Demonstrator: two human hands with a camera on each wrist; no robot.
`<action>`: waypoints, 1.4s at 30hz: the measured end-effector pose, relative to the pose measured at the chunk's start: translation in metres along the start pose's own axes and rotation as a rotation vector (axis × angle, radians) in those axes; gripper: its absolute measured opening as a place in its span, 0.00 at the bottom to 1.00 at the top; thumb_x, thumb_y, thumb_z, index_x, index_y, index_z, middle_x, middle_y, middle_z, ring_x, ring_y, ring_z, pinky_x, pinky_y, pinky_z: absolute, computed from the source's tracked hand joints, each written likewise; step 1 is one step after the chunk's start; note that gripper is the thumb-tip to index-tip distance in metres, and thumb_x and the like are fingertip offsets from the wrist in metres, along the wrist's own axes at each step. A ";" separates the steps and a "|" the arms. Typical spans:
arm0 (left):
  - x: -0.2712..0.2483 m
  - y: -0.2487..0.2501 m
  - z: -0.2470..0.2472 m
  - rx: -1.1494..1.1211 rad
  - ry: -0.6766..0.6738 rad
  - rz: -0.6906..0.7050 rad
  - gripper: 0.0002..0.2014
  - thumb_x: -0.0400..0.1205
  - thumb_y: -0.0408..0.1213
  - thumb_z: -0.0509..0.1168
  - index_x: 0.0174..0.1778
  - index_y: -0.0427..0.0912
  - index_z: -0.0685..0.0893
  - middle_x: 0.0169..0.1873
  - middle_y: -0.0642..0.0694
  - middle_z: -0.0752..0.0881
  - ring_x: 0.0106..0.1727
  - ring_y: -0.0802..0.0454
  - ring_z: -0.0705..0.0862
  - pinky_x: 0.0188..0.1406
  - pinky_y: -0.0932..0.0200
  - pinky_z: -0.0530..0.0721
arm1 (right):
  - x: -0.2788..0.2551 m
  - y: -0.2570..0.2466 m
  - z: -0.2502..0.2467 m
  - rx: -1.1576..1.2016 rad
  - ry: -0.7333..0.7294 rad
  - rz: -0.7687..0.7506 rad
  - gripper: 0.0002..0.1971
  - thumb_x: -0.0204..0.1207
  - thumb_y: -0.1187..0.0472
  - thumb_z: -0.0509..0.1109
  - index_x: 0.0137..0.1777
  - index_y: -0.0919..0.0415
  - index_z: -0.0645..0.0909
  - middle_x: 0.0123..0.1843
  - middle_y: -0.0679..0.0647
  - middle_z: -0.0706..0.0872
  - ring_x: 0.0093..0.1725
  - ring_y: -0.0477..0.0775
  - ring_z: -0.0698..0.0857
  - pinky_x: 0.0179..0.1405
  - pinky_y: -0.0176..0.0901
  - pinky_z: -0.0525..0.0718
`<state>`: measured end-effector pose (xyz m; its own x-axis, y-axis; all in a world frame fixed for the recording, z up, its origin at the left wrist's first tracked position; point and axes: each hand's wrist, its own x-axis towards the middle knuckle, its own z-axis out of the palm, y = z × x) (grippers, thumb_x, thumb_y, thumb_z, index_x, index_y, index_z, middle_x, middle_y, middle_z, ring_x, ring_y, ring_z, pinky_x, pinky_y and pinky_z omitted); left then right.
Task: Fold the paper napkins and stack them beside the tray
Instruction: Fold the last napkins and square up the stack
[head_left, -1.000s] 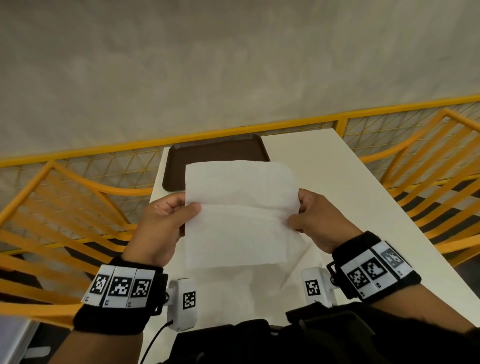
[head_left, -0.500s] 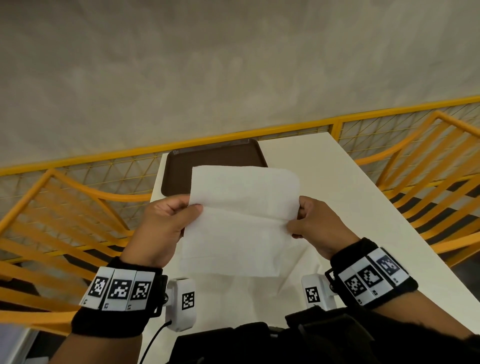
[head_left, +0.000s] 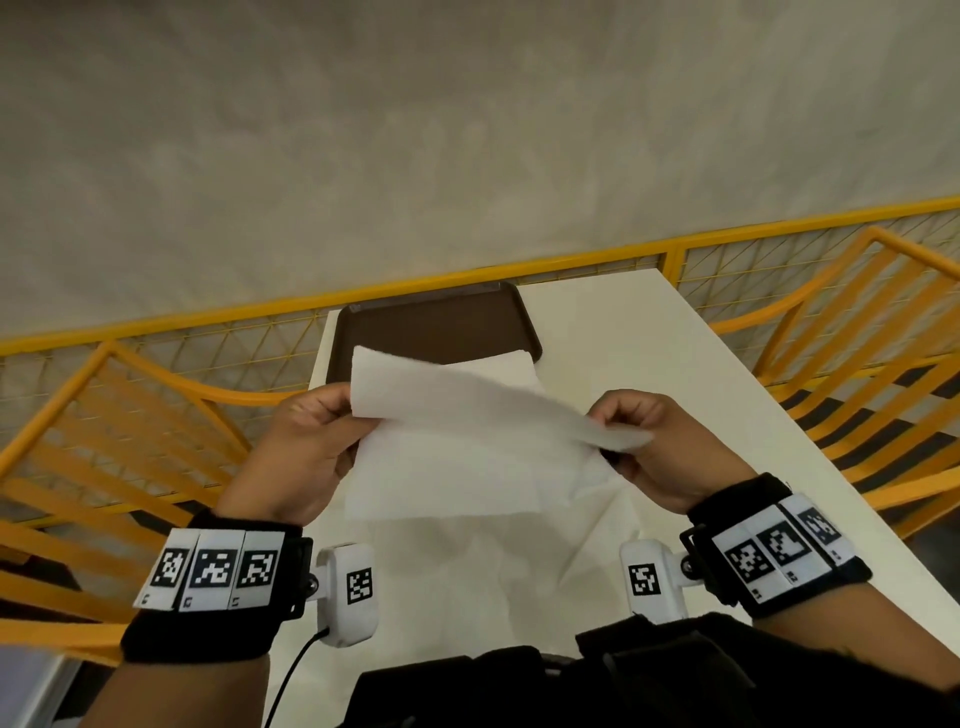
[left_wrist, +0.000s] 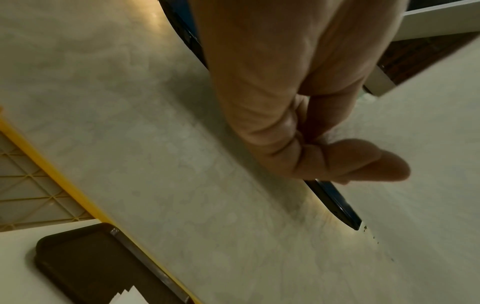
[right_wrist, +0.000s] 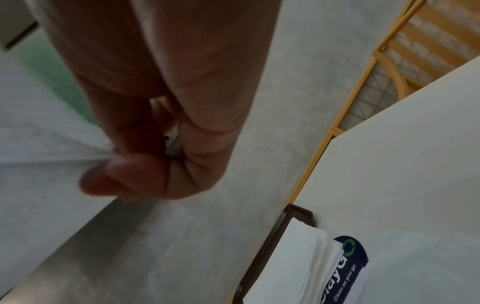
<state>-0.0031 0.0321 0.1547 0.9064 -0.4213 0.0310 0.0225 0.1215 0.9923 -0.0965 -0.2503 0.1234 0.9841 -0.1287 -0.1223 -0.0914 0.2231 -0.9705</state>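
White, thin paper napkin (head_left: 467, 447) is held in the air above a white rectangular table (head_left: 649, 364), its top half bent over toward the viewer. Its 9 o'clock edge is pinched by the left hand (head_left: 306, 447), thumb on top; its 3 o'clock edge is pinched by the right hand (head_left: 654, 441), fingers curled. At 12 o'clock, a dark brown plastic tray (head_left: 431, 325) is seen, with a stack of folded white napkins (right_wrist: 293, 265) beside it.
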 end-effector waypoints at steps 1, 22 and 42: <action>0.000 0.000 -0.002 0.030 -0.025 0.002 0.18 0.53 0.46 0.84 0.37 0.48 0.93 0.38 0.45 0.92 0.38 0.47 0.90 0.38 0.56 0.89 | -0.001 -0.002 -0.001 0.025 -0.001 0.011 0.15 0.67 0.79 0.67 0.26 0.61 0.82 0.24 0.53 0.80 0.21 0.47 0.73 0.20 0.32 0.73; 0.003 0.000 -0.009 0.047 -0.018 -0.049 0.15 0.72 0.37 0.59 0.38 0.38 0.91 0.34 0.15 0.75 0.42 0.32 0.70 0.43 0.47 0.69 | -0.013 -0.001 -0.005 0.014 0.028 -0.053 0.11 0.72 0.64 0.74 0.31 0.66 0.81 0.26 0.54 0.80 0.23 0.48 0.76 0.23 0.33 0.74; 0.005 -0.028 0.046 1.125 -0.418 0.700 0.12 0.79 0.34 0.59 0.49 0.51 0.86 0.49 0.55 0.85 0.50 0.63 0.83 0.48 0.78 0.76 | 0.010 0.019 0.031 -1.056 -0.254 -0.206 0.10 0.72 0.52 0.77 0.46 0.57 0.84 0.40 0.50 0.87 0.41 0.48 0.82 0.45 0.43 0.79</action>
<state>-0.0188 -0.0146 0.1323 0.3912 -0.8330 0.3913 -0.9081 -0.2803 0.3112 -0.0842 -0.2177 0.1096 0.9870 0.1606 -0.0095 0.1127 -0.7327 -0.6711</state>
